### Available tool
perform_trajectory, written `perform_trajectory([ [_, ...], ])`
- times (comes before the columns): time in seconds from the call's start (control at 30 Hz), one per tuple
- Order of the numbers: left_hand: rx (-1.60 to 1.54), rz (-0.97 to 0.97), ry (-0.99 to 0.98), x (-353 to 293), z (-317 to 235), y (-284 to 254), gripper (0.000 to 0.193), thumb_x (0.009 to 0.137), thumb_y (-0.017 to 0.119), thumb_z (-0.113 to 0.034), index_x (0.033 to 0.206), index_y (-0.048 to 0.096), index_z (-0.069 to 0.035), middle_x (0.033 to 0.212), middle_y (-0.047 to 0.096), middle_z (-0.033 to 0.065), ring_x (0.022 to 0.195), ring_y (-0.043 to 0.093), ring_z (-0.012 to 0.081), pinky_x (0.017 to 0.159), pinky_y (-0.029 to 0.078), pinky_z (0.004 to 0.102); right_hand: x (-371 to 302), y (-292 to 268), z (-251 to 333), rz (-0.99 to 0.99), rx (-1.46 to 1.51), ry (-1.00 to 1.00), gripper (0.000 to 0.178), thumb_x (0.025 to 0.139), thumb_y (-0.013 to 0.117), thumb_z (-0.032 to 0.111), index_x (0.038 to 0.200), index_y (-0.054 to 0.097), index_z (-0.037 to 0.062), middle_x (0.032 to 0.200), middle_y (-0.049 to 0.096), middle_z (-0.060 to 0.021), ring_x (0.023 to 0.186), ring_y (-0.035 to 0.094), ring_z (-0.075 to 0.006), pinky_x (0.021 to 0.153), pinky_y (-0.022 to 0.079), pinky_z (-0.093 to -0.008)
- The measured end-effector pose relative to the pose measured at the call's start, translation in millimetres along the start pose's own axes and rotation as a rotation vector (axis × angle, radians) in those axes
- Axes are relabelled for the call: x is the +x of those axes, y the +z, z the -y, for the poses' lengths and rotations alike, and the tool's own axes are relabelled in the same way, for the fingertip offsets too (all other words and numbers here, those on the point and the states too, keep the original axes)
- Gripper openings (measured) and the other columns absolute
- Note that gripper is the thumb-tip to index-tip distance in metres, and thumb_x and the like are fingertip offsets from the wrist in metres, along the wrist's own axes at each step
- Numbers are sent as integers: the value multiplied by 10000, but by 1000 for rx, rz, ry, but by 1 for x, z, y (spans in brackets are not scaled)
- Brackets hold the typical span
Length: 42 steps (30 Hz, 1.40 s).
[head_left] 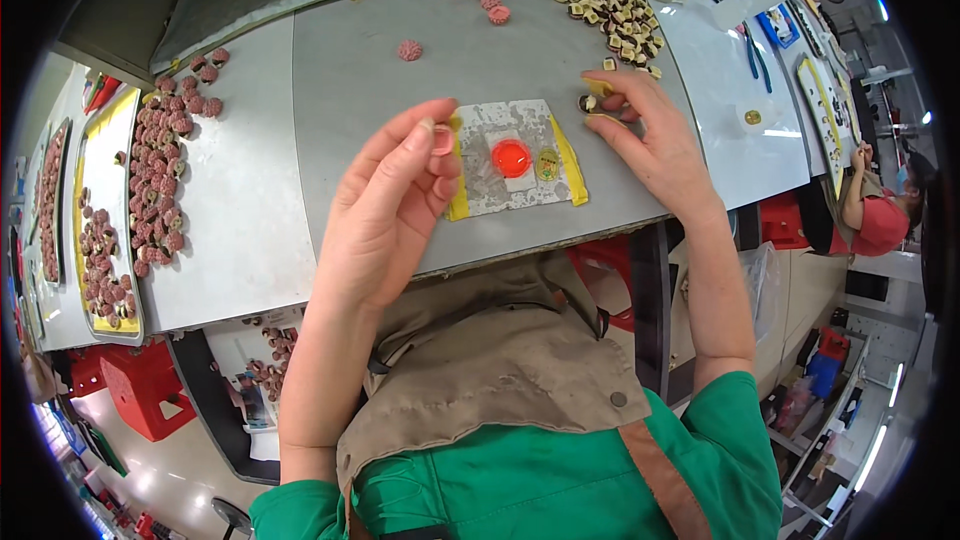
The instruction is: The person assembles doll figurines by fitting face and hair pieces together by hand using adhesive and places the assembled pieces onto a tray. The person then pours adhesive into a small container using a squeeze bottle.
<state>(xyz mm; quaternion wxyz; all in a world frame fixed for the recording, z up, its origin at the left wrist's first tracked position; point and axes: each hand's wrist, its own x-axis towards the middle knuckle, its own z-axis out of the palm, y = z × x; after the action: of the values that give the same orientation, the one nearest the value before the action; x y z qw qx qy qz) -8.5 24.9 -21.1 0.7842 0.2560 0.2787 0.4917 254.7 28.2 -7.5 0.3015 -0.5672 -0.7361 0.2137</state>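
Note:
My left hand (395, 175) is closed, pinching a small pink cup-shaped piece (442, 141) between thumb and fingers, its hollow side showing. To the right, my right hand (650, 135) grips a small dark-and-cream piece (587, 103) at its fingertips, which carry yellow coverings. Between the hands lies a worn whitish pad (487, 202), fixed to the table with yellow tape along its sides. On the pad sits a round dish of bright red-orange material (511, 158), with an oval yellow-green sticker (548, 165) beside it. Both held pieces are above the table, apart from the dish.
Loose pink bumpy pieces (409, 50) lie ahead, more heaped at the far edge. A pile of dark-and-cream pieces (615, 20) is at far right. Many joined pieces (158, 175) cover the left, beside a yellow-edged tray (125, 325). Blue-handled pliers (755, 55) lie right; a person in red (880, 218) sits beyond.

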Motion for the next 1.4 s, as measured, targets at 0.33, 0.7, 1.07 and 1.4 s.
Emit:
perform_trajectory([
  [0.33,-175,123,-87,-3,2,-22,418,991,466,-143,1364,394,31,1039,561,22,888,536,98,768,456,229,4,10,16,44,-435,53,251,827,669,104,1049,591,18,948,592,-124,840,588,-248,718,470,-316],
  [0.7,-123,113,6,-8,7,-33,389,968,537,-187,1305,470,-4,1053,583,15,932,561,93,791,452,217,8,16,7,90,-295,-248,194,843,609,35,1036,608,14,993,598,-111,897,578,-274,800,467,-330],
  [1.07,-83,104,29,-13,9,-28,354,957,553,-172,1276,505,-27,1076,588,16,945,564,96,809,452,224,0,33,53,141,-102,-244,178,817,640,53,992,622,24,905,580,-107,850,575,-266,719,471,-331],
  [1.4,-82,111,32,-18,8,-31,359,950,571,-181,1268,505,-26,1090,592,21,991,572,121,858,456,238,2,51,58,134,-126,-305,136,800,655,66,934,634,45,823,565,-94,778,561,-262,675,456,-355],
])
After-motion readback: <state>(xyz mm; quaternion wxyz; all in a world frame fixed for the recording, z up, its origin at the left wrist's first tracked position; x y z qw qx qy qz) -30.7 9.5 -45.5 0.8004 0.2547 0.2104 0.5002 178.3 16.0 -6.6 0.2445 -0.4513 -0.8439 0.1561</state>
